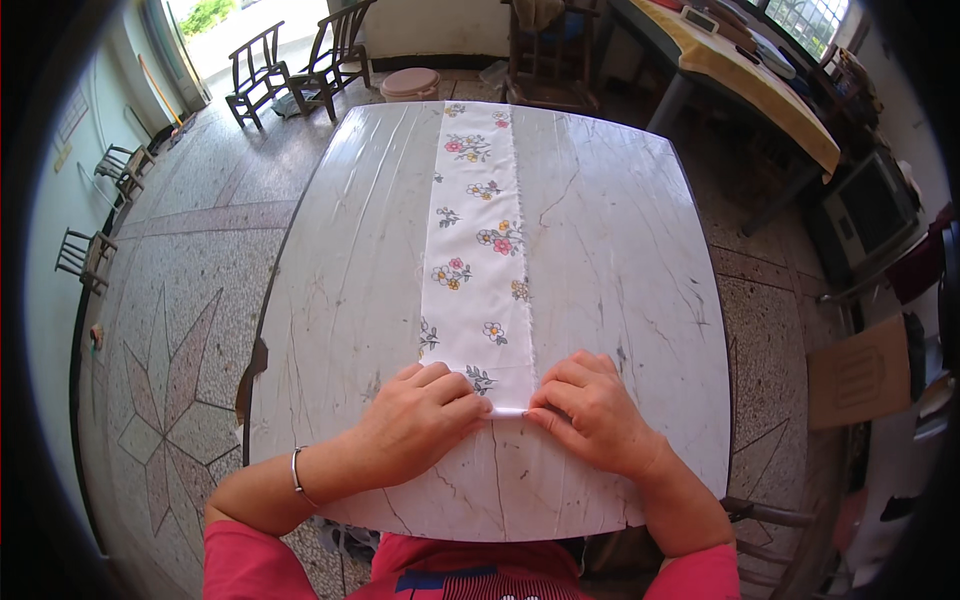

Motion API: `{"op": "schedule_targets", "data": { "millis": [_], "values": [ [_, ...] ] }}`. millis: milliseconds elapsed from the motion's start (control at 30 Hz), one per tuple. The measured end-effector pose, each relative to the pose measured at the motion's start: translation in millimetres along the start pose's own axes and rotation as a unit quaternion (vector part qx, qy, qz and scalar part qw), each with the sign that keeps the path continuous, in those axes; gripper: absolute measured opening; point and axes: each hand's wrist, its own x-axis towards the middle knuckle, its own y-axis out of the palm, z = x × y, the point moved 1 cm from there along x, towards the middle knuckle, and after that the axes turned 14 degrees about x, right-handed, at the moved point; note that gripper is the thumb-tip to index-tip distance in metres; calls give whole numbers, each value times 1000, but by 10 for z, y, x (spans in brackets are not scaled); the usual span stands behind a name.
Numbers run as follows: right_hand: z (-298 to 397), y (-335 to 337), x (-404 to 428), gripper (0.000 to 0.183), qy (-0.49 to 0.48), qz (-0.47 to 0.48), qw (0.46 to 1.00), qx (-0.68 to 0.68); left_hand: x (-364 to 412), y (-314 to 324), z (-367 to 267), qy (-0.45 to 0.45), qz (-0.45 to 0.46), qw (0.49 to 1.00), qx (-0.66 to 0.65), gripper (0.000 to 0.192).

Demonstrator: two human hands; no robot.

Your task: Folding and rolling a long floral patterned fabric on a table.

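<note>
A long strip of white floral cloth (480, 247) lies lengthwise over a marble-patterned table (352, 300), its right edge frayed. At the near end the cloth is turned into a narrow roll or fold (508, 413). My left hand (427, 420) pinches the left part of this roll between thumb and fingers, and a metal bangle (298, 472) is on that wrist. On the roll's right end, my right hand (589, 412) has its thumb and curled fingers closed. The strip beyond both hands lies flat to the table's far edge.
Bamboo or wooden chairs (259, 75) stand on the floor at the far left. A pink lidded bin (410, 85) is behind the table. At the right are a cloth-covered side table (757, 82) and a cardboard box (859, 373). A chair (772, 514) touches the near right corner area.
</note>
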Motion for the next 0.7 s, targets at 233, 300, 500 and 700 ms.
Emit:
{"op": "schedule_targets", "data": {
  "millis": [233, 300, 500, 700],
  "values": [
    [-20, 52, 45, 12, 42, -62, 997, 15, -6, 65, 10, -28, -24, 999, -1, 15],
    [-55, 55, 44, 10, 44, -59, 997, 17, -2, 64, -9, -30, -33, 999, 22, 16],
    [-99, 14, 18, 12, 19, -65, 996, 49, -16, 57, -18, 19, -26, 996, 83, 16],
    [-14, -14, 37, 25, -22, -34, 997, -66, -10, 45, -35, 24, -24, 996, 82, 15]
  ]
}}
